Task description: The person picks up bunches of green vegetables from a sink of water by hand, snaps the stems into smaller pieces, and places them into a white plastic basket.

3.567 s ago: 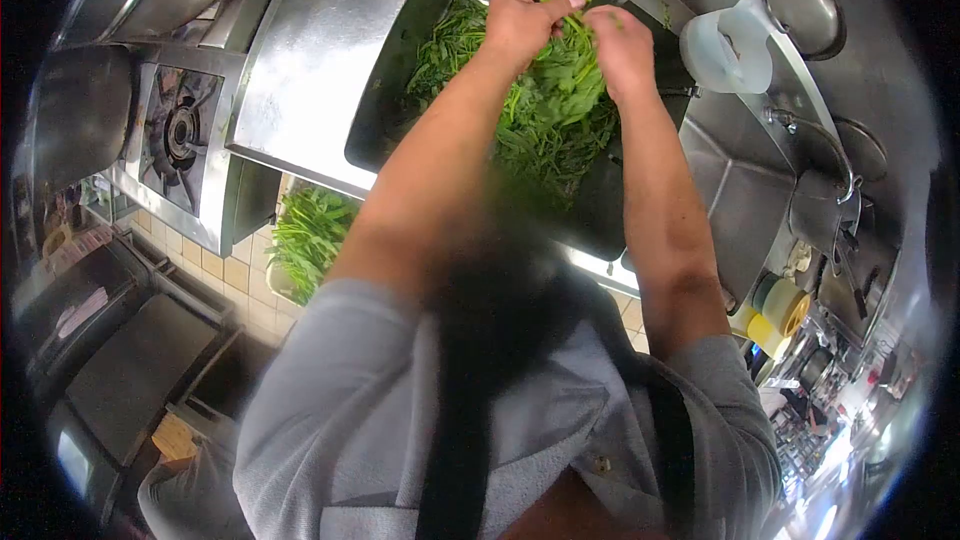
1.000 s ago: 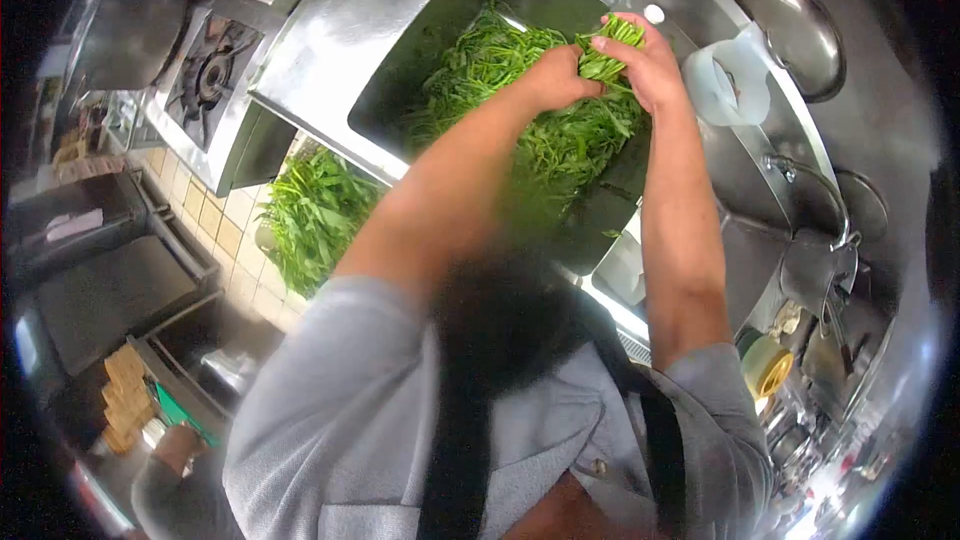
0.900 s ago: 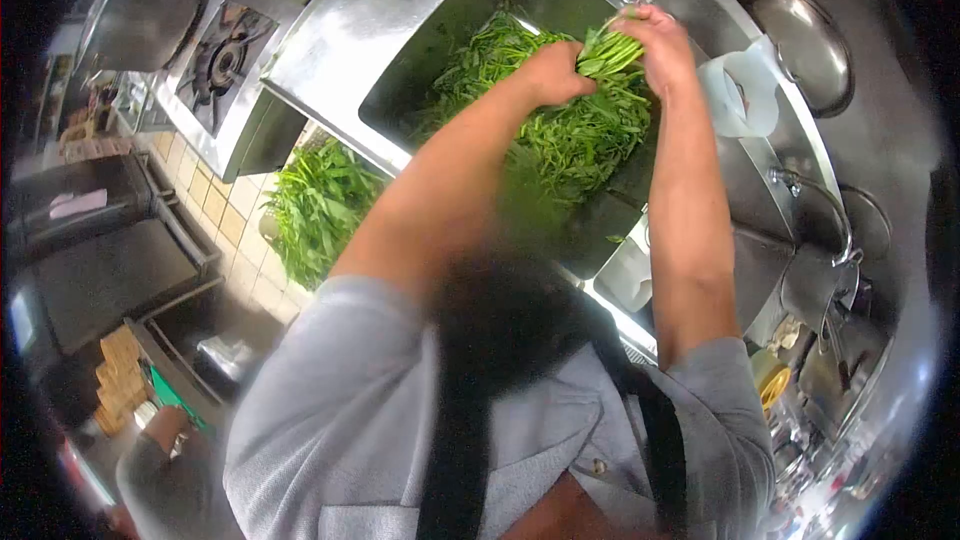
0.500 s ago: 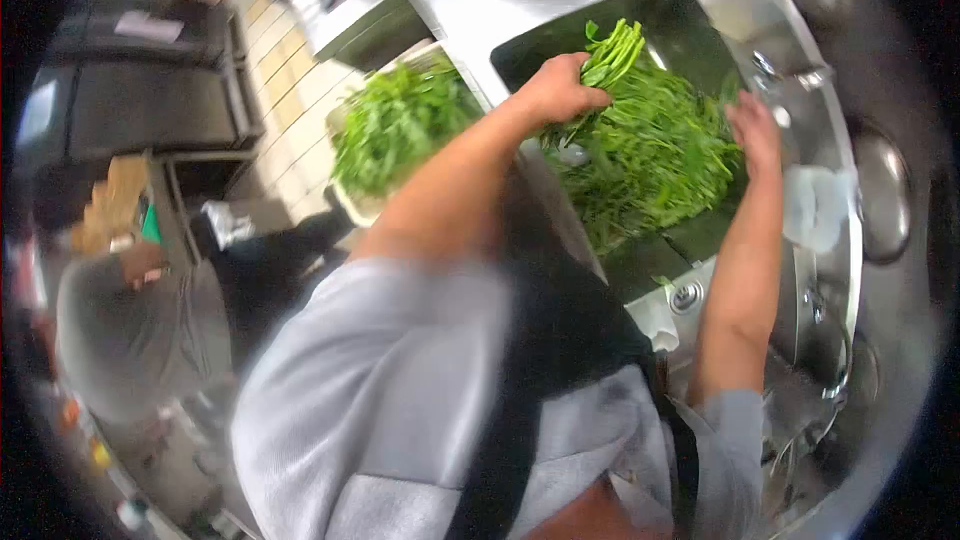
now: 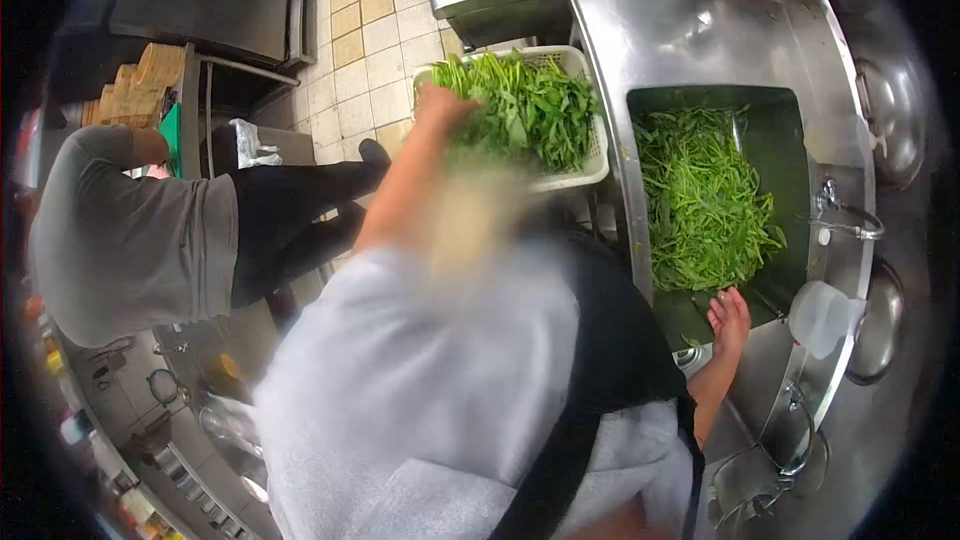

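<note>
Leafy greens (image 5: 535,105) lie heaped in a pale basket (image 5: 590,176) beside the sink (image 5: 785,140), which holds another green pile (image 5: 705,200). The left hand (image 5: 447,106) meets the basket's leaves at one end; whether its grip holds any, I cannot tell. The right hand (image 5: 730,318) hovers near the sink's pile, grip loosely spread.

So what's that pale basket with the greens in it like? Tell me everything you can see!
The basket is whitish and looks like plastic, with rounded corners, a raised rim and rows of little holes in its sides. It sits upright, open at the top, left of the sink in the picture. Leafy greens fill it. The person's left hand is at its left end, by the greens. The arm and a blur hide its lower left part.
</note>
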Demonstrator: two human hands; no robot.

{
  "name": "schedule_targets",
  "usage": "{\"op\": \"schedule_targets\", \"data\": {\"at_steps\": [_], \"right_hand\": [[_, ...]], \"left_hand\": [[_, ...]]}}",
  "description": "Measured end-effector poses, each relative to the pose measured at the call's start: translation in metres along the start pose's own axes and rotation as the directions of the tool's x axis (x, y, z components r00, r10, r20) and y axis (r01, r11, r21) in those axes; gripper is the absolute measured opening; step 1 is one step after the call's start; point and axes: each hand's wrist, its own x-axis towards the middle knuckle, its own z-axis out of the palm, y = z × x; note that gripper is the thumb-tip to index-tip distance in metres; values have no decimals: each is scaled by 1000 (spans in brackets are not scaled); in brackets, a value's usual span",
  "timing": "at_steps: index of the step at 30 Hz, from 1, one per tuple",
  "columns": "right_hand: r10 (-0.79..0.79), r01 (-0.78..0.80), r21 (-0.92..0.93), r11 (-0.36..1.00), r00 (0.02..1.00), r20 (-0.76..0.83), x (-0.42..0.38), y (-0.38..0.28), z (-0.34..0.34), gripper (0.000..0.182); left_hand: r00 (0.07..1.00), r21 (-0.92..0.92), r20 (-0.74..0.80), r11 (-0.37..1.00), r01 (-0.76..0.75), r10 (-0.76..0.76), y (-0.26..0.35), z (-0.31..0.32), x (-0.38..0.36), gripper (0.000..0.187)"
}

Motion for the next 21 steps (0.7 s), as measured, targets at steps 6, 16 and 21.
{"op": "schedule_targets", "data": {"at_steps": [6,16,21], "right_hand": [[-65,66,10,998,992,-105,-41,-16,11,44],[-55,56,2,998,983,-177,-78,-22,37,45],[-153,158,33,987,980,-126,-46,-46,32,41]], "left_hand": [[860,-74,219,871,486,-462,73,-14,-76,113],[949,-223,280,951,214,-147,1,26,-42,132],[978,-82,15,975,208,-208,44,-60,-105,123]]}}
